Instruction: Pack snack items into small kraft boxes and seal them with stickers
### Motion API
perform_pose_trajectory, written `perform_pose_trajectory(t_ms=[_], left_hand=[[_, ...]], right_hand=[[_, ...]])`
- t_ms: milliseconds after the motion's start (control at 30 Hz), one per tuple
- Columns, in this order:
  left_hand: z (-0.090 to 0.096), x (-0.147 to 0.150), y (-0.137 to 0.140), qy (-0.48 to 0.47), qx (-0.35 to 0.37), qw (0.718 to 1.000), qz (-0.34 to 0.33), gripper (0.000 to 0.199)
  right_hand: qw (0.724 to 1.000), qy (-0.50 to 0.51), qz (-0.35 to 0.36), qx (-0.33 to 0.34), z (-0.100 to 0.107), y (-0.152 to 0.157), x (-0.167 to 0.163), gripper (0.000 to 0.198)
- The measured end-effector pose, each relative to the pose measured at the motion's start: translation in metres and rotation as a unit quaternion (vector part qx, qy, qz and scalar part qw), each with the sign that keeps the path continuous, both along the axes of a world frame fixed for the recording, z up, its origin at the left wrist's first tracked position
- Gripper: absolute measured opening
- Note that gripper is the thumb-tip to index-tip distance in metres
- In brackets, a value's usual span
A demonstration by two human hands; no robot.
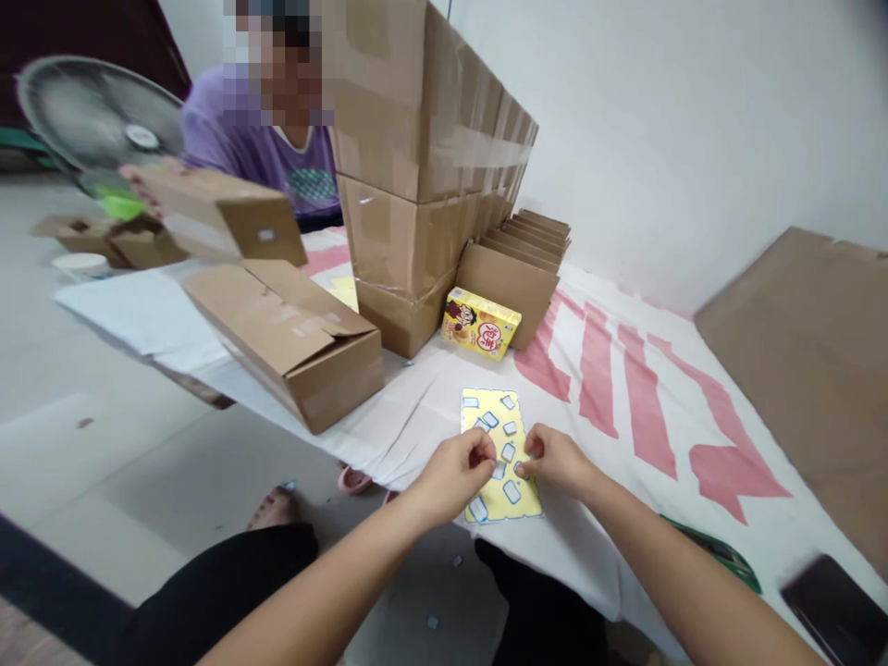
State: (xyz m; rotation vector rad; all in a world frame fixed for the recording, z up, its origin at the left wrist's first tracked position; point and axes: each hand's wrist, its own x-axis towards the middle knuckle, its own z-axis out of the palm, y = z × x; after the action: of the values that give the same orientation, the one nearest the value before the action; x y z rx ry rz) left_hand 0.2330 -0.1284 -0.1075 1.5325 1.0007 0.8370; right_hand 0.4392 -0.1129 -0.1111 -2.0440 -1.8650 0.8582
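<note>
A yellow sheet (525, 499) with several small whitish patches outlined in blue lies near the table's front edge. My left hand (454, 474) rests over the sheet's left side, thumb and fingers curled together in a pinch. At the right edge, my right hand (559, 460) is pinched too, close to one of the patches. Whatever either pinch holds is too small or hidden to make out. Behind the sheet, a yellow snack box (480, 324) with red characters and a cartoon figure leans against upright brown cardboard pieces (506, 287).
Taped cartons (388, 222) are stacked tall behind. A closed carton (291, 338) lies at left; a person in purple (242, 157) holds another carton (222, 217). A fan (104, 116) stands behind. At right are a green object (721, 555), a dark phone-like object (836, 606) and a cardboard sheet (797, 370).
</note>
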Motion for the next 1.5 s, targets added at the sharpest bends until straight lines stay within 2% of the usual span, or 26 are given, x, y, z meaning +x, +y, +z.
perform_pose_trajectory(t_ms=[133,267,367,433,500,567,667,767,833,900,1000,1067,1200,1267,1367,1500], left_hand=[[-0.004,0.002,-0.001,0.029,0.021,0.999,-0.016,0.005],[-0.002,0.002,-0.001,0.031,0.022,0.999,-0.002,0.011],[0.001,0.001,-0.002,0.038,0.027,0.999,0.015,0.01],[0.002,0.001,-0.002,0.049,0.033,0.998,0.022,0.01],[0.001,0.002,-0.002,0.06,0.043,0.997,0.027,0.01],[0.001,0.003,-0.003,0.07,0.052,0.996,0.024,0.009],[0.004,0.001,-0.003,0.103,0.066,0.992,0.022,0.004],[0.012,-0.005,-0.006,0.194,0.107,0.974,0.048,0.008],[0.018,-0.009,-0.01,0.265,0.144,0.952,0.048,0.01],[0.023,-0.012,-0.014,0.331,0.173,0.927,0.021,0.012],[0.025,-0.014,-0.017,0.411,0.187,0.892,-0.008,0.014],[0.023,-0.015,-0.015,0.436,0.174,0.883,0.005,0.018],[0.018,-0.014,-0.009,0.388,0.121,0.913,0.038,0.029],[0.017,-0.014,-0.006,0.348,0.086,0.932,0.045,0.032],[0.016,-0.014,-0.004,0.311,0.069,0.946,0.056,0.033],[0.014,-0.012,-0.004,0.298,0.11,0.946,0.062,0.031]], right_hand=[[0.998,0.018,-0.012,-0.054,-0.001,0.012,0.007,0.036],[0.996,0.059,0.019,-0.06,0.008,0.01,0.008,0.023],[0.995,0.093,0.033,-0.025,0.019,-0.001,0.002,0.009],[0.987,0.152,0.053,0.015,0.025,-0.01,-0.005,0.005],[0.971,0.221,0.081,0.038,0.028,-0.017,-0.013,0.015],[0.963,0.246,0.097,0.045,0.029,-0.022,-0.02,0.019],[0.973,0.208,0.09,0.045,0.024,-0.024,-0.027,0.009],[0.988,0.116,0.096,0.038,0.016,-0.023,-0.029,0.007],[0.989,0.039,0.121,0.072,0.011,-0.023,-0.029,0.011],[0.983,-0.012,0.14,0.12,0.007,-0.024,-0.029,0.011],[0.98,-0.015,0.125,0.155,0.003,-0.026,-0.026,0.013],[0.983,0.019,0.086,0.158,0.001,-0.026,-0.02,0.018],[0.983,0.132,-0.061,0.11,-0.001,-0.024,-0.004,0.024],[0.975,0.184,-0.102,0.073,-0.002,-0.024,0.002,0.028],[0.972,0.195,-0.097,0.09,-0.003,-0.025,0.005,0.029],[0.979,0.165,-0.019,0.12,-0.005,-0.026,-0.005,0.012]])
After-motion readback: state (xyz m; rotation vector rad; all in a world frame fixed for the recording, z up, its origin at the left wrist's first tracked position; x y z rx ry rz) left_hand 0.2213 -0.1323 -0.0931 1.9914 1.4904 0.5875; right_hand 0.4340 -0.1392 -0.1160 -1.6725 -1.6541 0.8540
